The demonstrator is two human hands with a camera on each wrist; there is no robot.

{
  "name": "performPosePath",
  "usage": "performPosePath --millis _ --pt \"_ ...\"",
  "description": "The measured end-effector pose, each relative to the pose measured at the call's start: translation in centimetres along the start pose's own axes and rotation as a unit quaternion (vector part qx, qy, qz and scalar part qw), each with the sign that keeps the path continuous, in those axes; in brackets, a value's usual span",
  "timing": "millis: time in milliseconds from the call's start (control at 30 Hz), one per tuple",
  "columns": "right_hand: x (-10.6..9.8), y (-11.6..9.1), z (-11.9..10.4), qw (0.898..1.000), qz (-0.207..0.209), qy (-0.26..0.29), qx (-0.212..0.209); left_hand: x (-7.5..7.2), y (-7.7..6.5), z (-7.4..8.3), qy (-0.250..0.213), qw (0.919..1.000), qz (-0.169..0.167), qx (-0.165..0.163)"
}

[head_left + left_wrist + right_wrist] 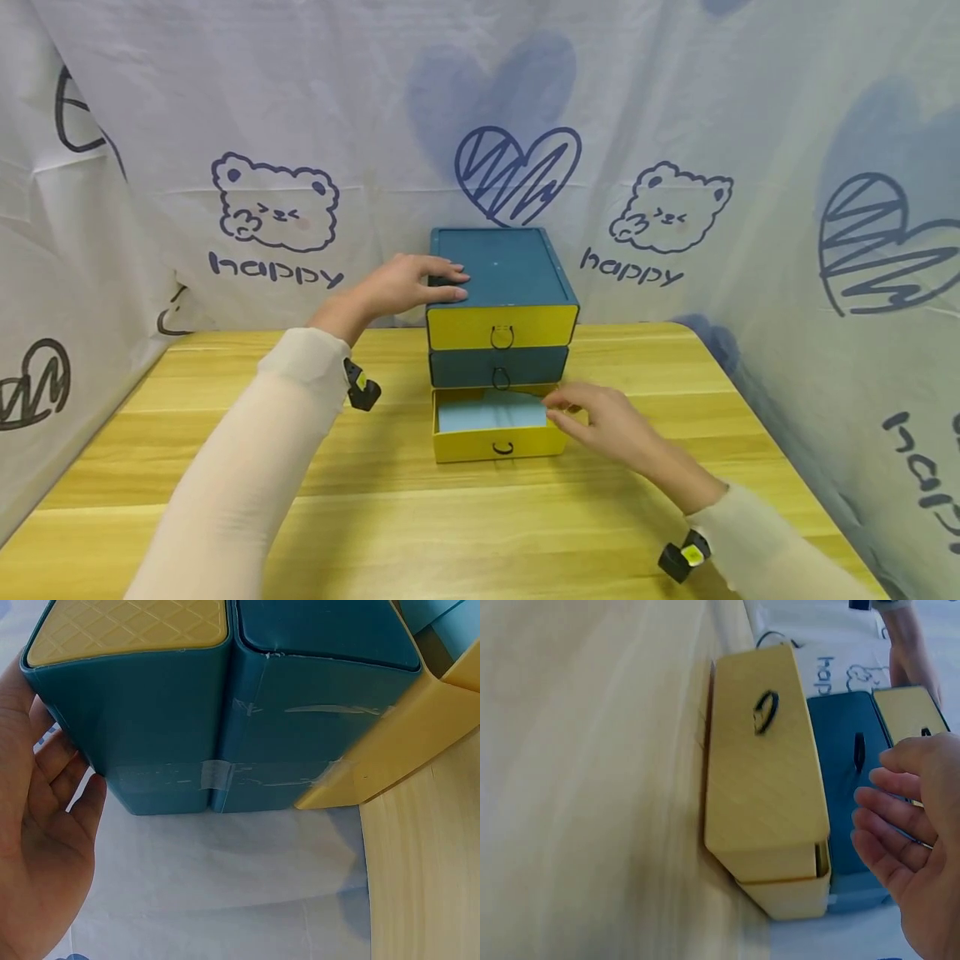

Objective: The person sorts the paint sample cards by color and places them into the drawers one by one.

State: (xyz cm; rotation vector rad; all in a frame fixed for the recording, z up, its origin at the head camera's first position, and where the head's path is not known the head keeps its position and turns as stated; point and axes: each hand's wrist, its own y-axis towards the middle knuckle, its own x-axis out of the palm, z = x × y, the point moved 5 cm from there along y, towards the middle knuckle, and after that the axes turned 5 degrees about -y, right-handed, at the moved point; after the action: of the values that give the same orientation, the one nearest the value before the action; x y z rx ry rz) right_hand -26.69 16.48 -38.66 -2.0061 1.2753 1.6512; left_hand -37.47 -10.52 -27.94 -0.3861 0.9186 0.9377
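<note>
A three-drawer box [502, 262] with a dark teal top stands on the table. My left hand [401, 287] rests on the left edge of its top, fingers extended; in the left wrist view the fingers lie along the teal side wall [150, 735]. The yellow bottom drawer [468, 447] is pulled out, and a flat light-blue sheet or card [487, 412] lies inside. My right hand [611, 425] is at the drawer's right rim, fingertips close to that corner. In the right wrist view its fingers [885, 814] are loosely bent with nothing between them.
The yellow top drawer [457, 327] and teal middle drawer [461, 368] are closed, each with a black loop handle. Under the box is a wood-grain table [465, 533]. A white printed curtain [390, 100] hangs behind and along both sides.
</note>
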Motion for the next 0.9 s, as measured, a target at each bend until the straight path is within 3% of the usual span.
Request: performPosePath --millis 167,267,367,433,500,567,667,767,833,900 --pt "0.8 -1.1 -0.7 0.997 -0.007 0.078 0.024 0.0 -0.1 0.0 0.000 1.0000 -0.002 -0.001" --pt "1.7 -1.8 -0.9 0.987 -0.026 0.148 0.060 0.0 0.0 -0.1 0.002 1.0000 -0.004 0.000" --pt "2.8 -2.4 -0.9 0.965 -0.049 0.235 0.102 0.0 0.2 -0.2 0.003 1.0000 -0.003 0.002" --pt "3.6 -2.7 -0.9 0.943 -0.064 0.300 0.130 0.1 0.2 -0.3 0.004 1.0000 -0.004 0.003" --pt "4.3 -2.9 -0.9 0.916 -0.075 0.363 0.152 0.1 0.3 -0.4 0.004 1.0000 -0.003 0.002" --pt "5.2 -3.1 -0.9 0.882 -0.089 0.427 0.180 0.1 0.3 -0.4 0.005 1.0000 -0.003 0.001" --pt "6.8 -3.4 -1.0 0.815 -0.113 0.519 0.232 0.1 0.3 -0.4 0.005 1.0000 -0.002 -0.002" --pt "8.5 -3.8 -1.4 0.738 -0.127 0.600 0.282 0.1 0.3 -0.4 0.004 1.0000 0.000 -0.002" --pt "9.4 -3.8 -1.7 0.696 -0.131 0.640 0.297 0.1 0.3 -0.4 0.004 1.0000 0.001 -0.002" --pt "10.1 -3.7 -2.0 0.666 -0.131 0.669 0.303 0.1 0.3 -0.4 0.004 1.0000 0.001 -0.002"
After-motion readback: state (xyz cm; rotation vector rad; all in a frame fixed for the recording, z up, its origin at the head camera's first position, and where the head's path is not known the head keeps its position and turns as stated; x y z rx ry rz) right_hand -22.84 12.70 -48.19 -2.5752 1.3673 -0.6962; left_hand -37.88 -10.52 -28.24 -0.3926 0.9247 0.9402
